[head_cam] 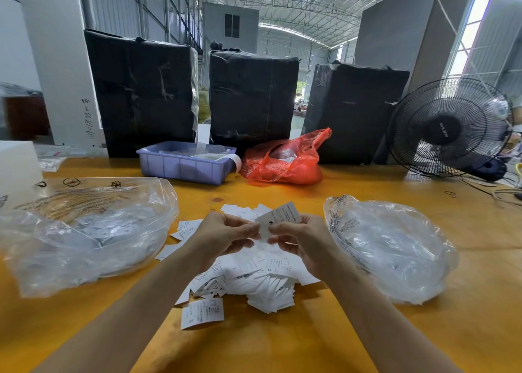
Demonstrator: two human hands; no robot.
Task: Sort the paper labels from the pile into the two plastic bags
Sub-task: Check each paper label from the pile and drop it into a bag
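Note:
A loose pile of white paper labels (254, 276) lies on the yellow table (282, 338) in front of me. Above the pile, my left hand (223, 235) and my right hand (302, 239) meet and together pinch one printed label (281, 215), which stands up between the fingertips. A clear plastic bag (82, 231) holding several labels lies open at the left. A second clear plastic bag (395, 248), also with white labels inside, lies at the right.
A blue plastic bin (183, 167) and a red plastic bag (285, 160) sit behind the pile. Three black wrapped bales (254, 95) stand along the back edge. A black fan (449, 129) stands at the far right, with cables beside it.

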